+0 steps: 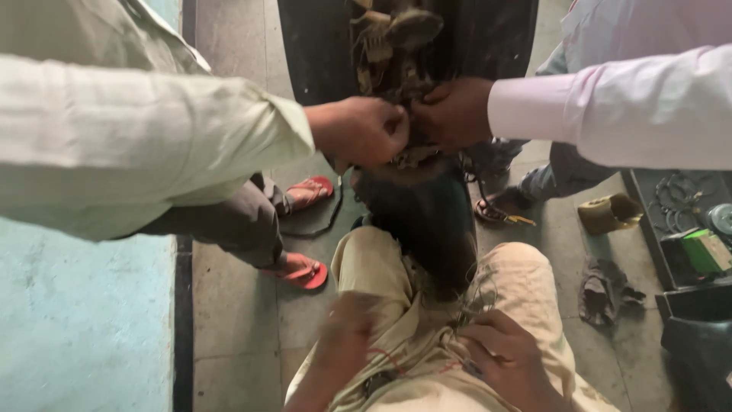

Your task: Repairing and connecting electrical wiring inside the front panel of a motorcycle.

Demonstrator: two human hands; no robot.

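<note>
Thin wires (465, 309): plastic-coated, some red, tangled over matt beige cloth trousers (381, 263). Just above trousers, dark part (427, 221): matt black, dusty. Above that, grimy metal assembly (393, 46): dull, rough, caked brown. Left of trousers, sandals (301, 271): red rubber, smooth; floor (229, 320): grey concrete, rough, stained. Right of trousers, rag (606, 290): dark, crumpled cloth. Upper left sleeve (137, 137): pale woven cloth, creased. Upper right sleeve (625, 107): smooth pink cloth.

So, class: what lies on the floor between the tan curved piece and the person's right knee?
In the head view, a crumpled dark rag lies on the grey floor between them.
</note>
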